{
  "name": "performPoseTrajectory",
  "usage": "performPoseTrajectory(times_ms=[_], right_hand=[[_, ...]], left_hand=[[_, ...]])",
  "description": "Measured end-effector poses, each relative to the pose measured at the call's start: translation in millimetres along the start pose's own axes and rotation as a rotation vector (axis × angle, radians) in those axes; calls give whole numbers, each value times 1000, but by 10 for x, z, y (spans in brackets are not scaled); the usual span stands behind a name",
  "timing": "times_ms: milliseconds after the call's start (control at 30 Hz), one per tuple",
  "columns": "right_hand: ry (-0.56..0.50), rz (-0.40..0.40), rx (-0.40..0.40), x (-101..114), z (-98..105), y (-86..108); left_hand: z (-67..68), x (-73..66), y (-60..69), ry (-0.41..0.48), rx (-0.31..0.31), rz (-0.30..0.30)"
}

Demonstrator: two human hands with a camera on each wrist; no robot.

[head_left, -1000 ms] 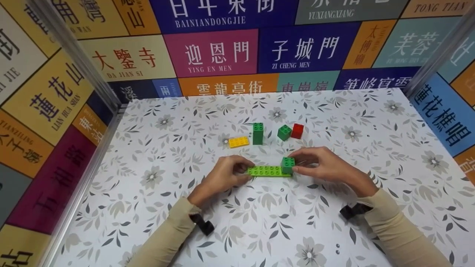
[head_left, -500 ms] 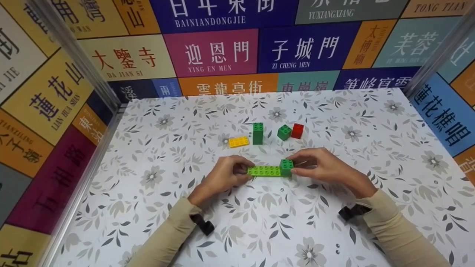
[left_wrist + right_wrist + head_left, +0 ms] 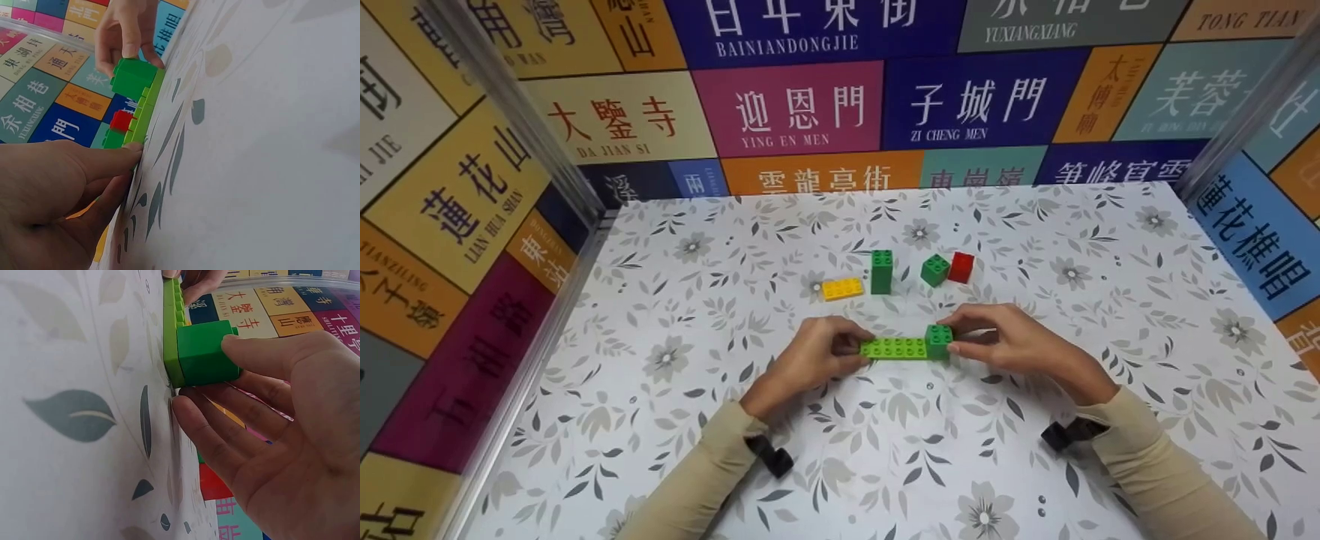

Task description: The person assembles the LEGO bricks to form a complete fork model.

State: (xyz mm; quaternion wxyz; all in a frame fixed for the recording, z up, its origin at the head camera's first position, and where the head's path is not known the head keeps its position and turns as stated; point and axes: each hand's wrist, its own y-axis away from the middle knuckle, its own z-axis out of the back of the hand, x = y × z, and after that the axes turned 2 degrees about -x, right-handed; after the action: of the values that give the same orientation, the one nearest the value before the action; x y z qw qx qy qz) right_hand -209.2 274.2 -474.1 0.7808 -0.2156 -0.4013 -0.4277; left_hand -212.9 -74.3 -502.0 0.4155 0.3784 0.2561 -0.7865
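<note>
In the head view my left hand (image 3: 814, 352) pinches the left end of a long lime-green studded building plate (image 3: 894, 348) lying flat on the table. A dark green building brick (image 3: 938, 341) sits on the plate's right end, flush with that end in the right wrist view. My right hand (image 3: 1009, 337) holds this brick, the thumb on one side and fingers around the far side. The left wrist view shows the left thumb and a finger at the near end of the plate (image 3: 143, 115). Part of the brick's far side is hidden by the right fingers.
Behind the plate stand a yellow plate (image 3: 842, 289), a tall green brick stack (image 3: 881, 274), a small green brick (image 3: 935, 270) and a red brick (image 3: 961, 267). Patterned panels (image 3: 787, 109) wall the table's back and sides. The flowered table top (image 3: 930, 465) stretches toward me.
The right hand has shifted the green brick slightly left and down, so it now sits squarely on the plate's right end. The left hand stays put.
</note>
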Motion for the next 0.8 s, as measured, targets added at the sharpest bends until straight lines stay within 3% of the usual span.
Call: performPoseTrajectory(times_ms=[433, 800], right_hand=[[16, -58, 0, 41, -4, 0], [-46, 17, 50, -58, 25, -25]], left_hand=[[-2, -12, 3, 4, -5, 5], [16, -10, -15, -26, 17, 3]])
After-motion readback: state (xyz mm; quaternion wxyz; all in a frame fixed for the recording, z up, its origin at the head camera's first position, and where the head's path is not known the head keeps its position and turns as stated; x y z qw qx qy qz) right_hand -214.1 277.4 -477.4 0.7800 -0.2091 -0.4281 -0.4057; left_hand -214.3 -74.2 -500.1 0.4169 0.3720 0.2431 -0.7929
